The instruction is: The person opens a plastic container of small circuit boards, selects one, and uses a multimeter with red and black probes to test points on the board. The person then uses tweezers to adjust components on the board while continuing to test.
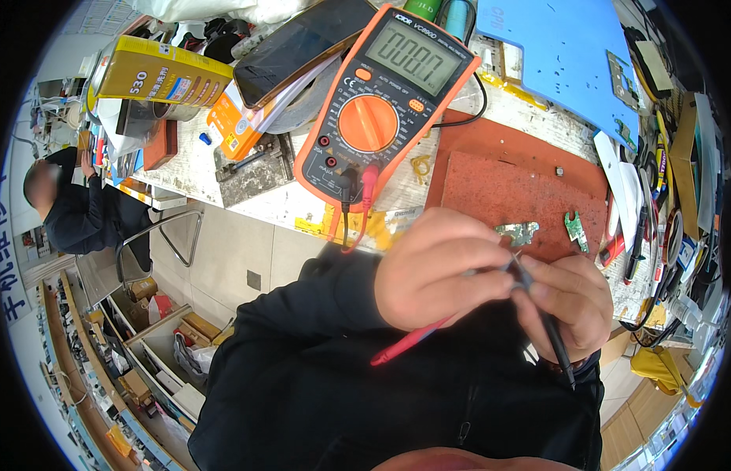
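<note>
My left hand [445,268] is closed around a red multimeter probe [409,341]. Closed on a black multimeter probe [551,332] is my right hand [568,300]. The two hands meet, with the probe tips close together between the fingers; whether the tips touch cannot be told. Just beyond the fingertips, a small circuit board [518,233] and a green circuit board piece [575,231] lie on a reddish-brown mat [489,188]. An orange digital multimeter [386,106], its display lit with digits, has black and red leads plugged in.
A blue mat [563,59] carries more circuit boards at the back right. Behind the multimeter are a dark phone [301,47] and a yellow cleaner can [159,73]. Pens and cables crowd the right side. A seated person [89,200] is at the far left.
</note>
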Available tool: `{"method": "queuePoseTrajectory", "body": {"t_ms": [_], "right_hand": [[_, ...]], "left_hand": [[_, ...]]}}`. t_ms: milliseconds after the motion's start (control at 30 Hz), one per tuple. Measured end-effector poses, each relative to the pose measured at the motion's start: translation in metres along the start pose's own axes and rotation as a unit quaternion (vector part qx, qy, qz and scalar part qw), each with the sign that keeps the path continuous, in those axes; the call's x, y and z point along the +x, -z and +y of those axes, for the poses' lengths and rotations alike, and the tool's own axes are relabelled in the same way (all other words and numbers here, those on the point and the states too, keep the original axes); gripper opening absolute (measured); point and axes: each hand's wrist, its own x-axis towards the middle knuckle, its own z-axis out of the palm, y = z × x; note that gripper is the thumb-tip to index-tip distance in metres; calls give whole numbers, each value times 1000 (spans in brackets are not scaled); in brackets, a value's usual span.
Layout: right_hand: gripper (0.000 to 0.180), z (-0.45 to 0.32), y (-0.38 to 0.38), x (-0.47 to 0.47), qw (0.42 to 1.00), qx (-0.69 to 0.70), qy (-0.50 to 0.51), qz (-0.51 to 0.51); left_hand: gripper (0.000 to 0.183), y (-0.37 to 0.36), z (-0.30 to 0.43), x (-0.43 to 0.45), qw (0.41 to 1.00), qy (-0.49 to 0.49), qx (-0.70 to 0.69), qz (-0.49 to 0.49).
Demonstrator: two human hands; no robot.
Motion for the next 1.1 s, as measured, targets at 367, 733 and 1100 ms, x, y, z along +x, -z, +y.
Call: {"method": "queuePoseTrajectory", "body": {"t_ms": [367,733,1100], "right_hand": [[39,-1,0,1,1000,-5,0,3],[39,5,2,-5,995,89,-15,43],[34,4,-10,-6,996,22,-14,87]], "left_hand": [[32,-1,0,2,1000,-1,-3,4],[31,5,5,5,999,29,12,-29],[32,5,6,9,997,38,42,-42]]}}
